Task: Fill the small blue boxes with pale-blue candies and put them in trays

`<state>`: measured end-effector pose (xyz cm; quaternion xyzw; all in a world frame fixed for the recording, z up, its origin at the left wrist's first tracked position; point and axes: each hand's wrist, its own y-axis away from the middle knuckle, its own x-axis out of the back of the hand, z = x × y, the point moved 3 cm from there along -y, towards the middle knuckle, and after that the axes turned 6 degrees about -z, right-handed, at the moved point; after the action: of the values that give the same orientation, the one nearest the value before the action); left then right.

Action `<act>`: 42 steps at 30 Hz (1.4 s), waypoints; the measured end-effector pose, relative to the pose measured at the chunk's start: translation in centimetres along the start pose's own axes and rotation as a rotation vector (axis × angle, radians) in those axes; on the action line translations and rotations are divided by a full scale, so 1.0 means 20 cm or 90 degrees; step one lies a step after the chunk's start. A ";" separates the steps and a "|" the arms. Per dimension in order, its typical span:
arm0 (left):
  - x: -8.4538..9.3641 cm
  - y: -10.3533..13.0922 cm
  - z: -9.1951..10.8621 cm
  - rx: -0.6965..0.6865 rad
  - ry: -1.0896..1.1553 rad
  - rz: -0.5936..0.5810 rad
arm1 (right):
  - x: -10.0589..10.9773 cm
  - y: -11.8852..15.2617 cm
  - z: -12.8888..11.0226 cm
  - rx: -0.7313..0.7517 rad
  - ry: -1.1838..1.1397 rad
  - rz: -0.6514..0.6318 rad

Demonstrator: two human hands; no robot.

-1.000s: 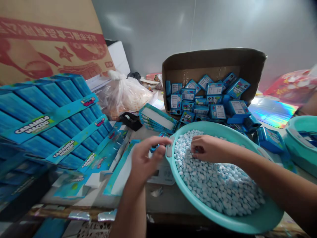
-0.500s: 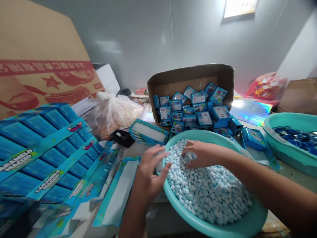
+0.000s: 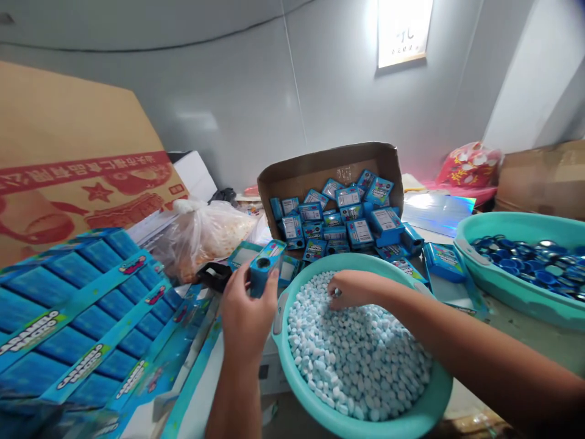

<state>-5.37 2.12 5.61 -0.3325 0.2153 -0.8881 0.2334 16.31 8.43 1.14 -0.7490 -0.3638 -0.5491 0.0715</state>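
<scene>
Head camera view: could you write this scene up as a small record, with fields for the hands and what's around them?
Left hand: holds a small blue printed carton
Right hand: at the small pale blue-and-white rounded pieces; grip unclear
Middle: round turquoise plastic basin holding those pieces
Right: turquoise plastic tub with shiny dark-blue round pieces
Behind: open brown cardboard box with blue printed boxes inside
Left: stacked blue printed packs

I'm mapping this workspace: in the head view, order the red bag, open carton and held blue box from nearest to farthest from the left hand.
1. Held blue box: in the left hand.
2. Open carton: ahead, slightly right.
3. Red bag: far back right.
</scene>
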 end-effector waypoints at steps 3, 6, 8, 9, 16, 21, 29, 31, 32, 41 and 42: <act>-0.16 -0.02 0.09 0.002 0.150 -0.081 | 0.04 0.04 0.00 0.011 -0.027 0.014; -0.31 -0.01 0.05 0.036 0.225 -0.175 | 0.10 0.08 0.01 0.024 -0.088 0.018; -0.37 0.00 -0.01 0.048 0.235 -0.215 | 0.15 0.11 0.01 0.045 -0.151 0.045; -0.38 0.01 -0.04 0.055 0.242 -0.233 | 0.17 0.12 0.00 0.058 -0.181 0.066; -0.39 0.03 -0.11 0.087 0.276 -0.299 | 0.43 0.08 -0.19 0.040 -0.141 0.158; -0.37 0.05 -0.10 0.092 0.272 -0.324 | 0.48 0.01 -0.28 0.015 0.009 0.098; -0.36 0.07 -0.07 0.086 0.267 -0.362 | 0.39 -0.05 -0.22 0.029 -0.097 0.112; -0.36 0.07 -0.06 0.086 0.263 -0.369 | 0.37 -0.05 -0.20 0.038 -0.169 0.096; -0.36 0.07 -0.06 0.086 0.262 -0.371 | 0.37 -0.06 -0.19 0.038 -0.204 0.099; -0.36 0.07 -0.06 0.070 0.244 -0.355 | 0.31 -0.15 -0.19 0.171 -0.593 0.409; -0.36 0.07 -0.06 0.071 0.246 -0.356 | 0.30 -0.16 -0.19 0.170 -0.601 0.437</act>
<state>-0.98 5.28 0.42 -0.1908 0.1070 -0.9747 -0.0464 12.11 11.58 6.97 -0.9713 -0.1595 -0.0520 0.1687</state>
